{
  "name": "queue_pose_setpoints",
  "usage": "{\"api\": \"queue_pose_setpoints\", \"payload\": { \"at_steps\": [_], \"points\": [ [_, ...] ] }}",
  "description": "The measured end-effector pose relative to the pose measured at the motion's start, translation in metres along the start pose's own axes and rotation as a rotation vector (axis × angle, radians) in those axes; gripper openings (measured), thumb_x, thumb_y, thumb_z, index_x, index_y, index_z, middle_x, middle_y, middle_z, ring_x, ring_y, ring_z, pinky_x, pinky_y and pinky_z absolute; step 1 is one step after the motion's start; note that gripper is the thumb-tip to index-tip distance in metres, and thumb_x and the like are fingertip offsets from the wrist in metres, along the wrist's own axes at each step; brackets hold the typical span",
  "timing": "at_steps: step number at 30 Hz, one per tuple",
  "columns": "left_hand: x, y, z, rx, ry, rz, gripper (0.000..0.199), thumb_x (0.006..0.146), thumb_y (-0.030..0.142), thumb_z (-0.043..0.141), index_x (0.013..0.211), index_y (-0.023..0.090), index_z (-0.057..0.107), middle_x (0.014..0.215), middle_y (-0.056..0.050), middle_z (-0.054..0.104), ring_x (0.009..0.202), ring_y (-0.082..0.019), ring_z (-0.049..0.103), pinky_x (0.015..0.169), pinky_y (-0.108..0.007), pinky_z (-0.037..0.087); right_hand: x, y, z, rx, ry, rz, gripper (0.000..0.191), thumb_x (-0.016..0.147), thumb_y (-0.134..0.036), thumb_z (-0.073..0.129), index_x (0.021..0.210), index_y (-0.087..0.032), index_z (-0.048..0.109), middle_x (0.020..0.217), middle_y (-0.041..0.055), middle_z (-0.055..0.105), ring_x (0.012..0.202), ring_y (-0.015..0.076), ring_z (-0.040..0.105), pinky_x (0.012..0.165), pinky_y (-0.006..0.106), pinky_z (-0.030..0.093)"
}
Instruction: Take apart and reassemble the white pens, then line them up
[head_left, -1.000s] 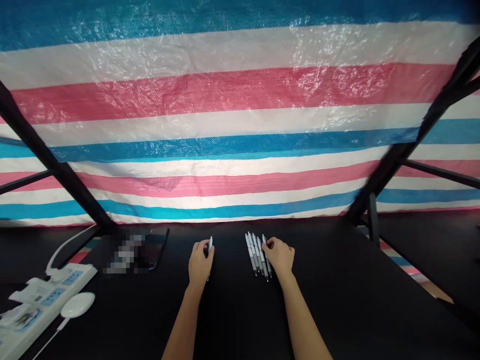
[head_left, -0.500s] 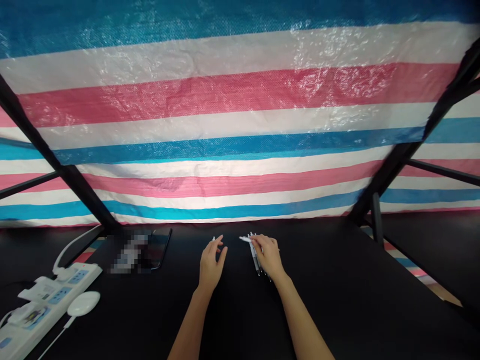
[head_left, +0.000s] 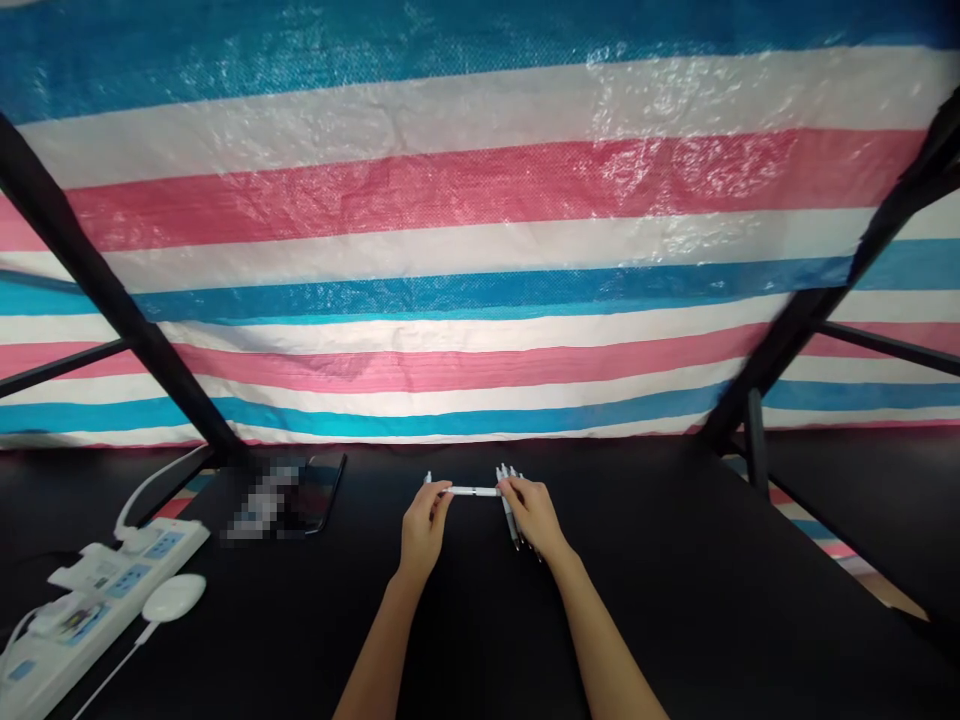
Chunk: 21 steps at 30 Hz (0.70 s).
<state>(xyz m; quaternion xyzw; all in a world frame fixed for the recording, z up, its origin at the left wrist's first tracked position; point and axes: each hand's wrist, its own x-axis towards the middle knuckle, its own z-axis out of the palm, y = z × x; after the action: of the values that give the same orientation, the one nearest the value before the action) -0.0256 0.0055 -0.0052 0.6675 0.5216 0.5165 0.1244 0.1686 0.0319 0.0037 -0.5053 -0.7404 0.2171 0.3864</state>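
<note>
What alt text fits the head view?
A white pen is held crosswise between a person's left grip and right grip over a black table. More pens show partly behind the right grip; a power strip sits at left, a striped sheet hangs behind.

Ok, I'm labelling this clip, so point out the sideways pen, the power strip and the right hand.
Sideways pen (head_left: 474, 491), head view, on its visible barrel.
Power strip (head_left: 112, 622), head view, on its white casing.
Right hand (head_left: 534, 511), head view, on its back.

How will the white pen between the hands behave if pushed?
The white pen is probably stiff, spanning straight between the left hand and right hand. Being slim, it may roll if pushed across the flat black table, and looks likely to be light.
</note>
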Motion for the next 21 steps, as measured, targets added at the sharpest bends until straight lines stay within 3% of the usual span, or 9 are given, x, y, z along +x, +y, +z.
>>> {"api": "queue_pose_setpoints", "payload": {
  "at_steps": [5, 12, 17, 21],
  "points": [
    [0.0002, 0.0030, 0.0013, -0.034, -0.034, -0.091, 0.028, 0.088, 0.041, 0.042, 0.090, 0.019, 0.060, 0.069, -0.001, 0.059, 0.063, -0.015, 0.058, 0.063, -0.026, 0.047, 0.0007, 0.0079, -0.0029, 0.224, -0.109, 0.056, 0.045, 0.090, -0.050, 0.038, 0.079, -0.017, 0.066, 0.067, 0.0008, 0.060, 0.066, 0.0179, 0.056, 0.060, 0.025, 0.038],
    [0.0002, 0.0058, 0.0028, -0.084, -0.111, -0.214, 0.033, 0.088, 0.046, 0.038, 0.072, 0.020, 0.048, 0.059, 0.003, 0.049, 0.052, -0.012, 0.049, 0.055, -0.023, 0.039, 0.0006, 0.0028, -0.0031, 0.205, -0.122, -0.008, 0.043, 0.089, -0.048, 0.040, 0.069, -0.017, 0.062, 0.064, -0.0002, 0.055, 0.064, 0.0166, 0.052, 0.061, 0.025, 0.038],
    [-0.0004, 0.0069, 0.0052, -0.192, -0.105, -0.221, 0.027, 0.088, 0.043, 0.037, 0.090, 0.020, 0.051, 0.066, 0.002, 0.054, 0.054, -0.011, 0.050, 0.055, -0.024, 0.040, 0.0012, 0.0064, -0.0008, 0.183, -0.106, -0.008, 0.040, 0.089, -0.047, 0.040, 0.075, -0.018, 0.063, 0.068, 0.0002, 0.058, 0.065, 0.0167, 0.053, 0.063, 0.025, 0.041],
    [0.0001, 0.0053, 0.0062, -0.265, -0.132, -0.241, 0.025, 0.089, 0.042, 0.038, 0.094, 0.020, 0.048, 0.059, 0.006, 0.044, 0.047, -0.009, 0.042, 0.049, -0.021, 0.033, 0.0011, 0.0064, -0.0003, 0.142, -0.083, -0.028, 0.046, 0.089, -0.051, 0.039, 0.066, -0.018, 0.060, 0.063, -0.0003, 0.054, 0.063, 0.0167, 0.052, 0.061, 0.025, 0.040]
  ]
}}
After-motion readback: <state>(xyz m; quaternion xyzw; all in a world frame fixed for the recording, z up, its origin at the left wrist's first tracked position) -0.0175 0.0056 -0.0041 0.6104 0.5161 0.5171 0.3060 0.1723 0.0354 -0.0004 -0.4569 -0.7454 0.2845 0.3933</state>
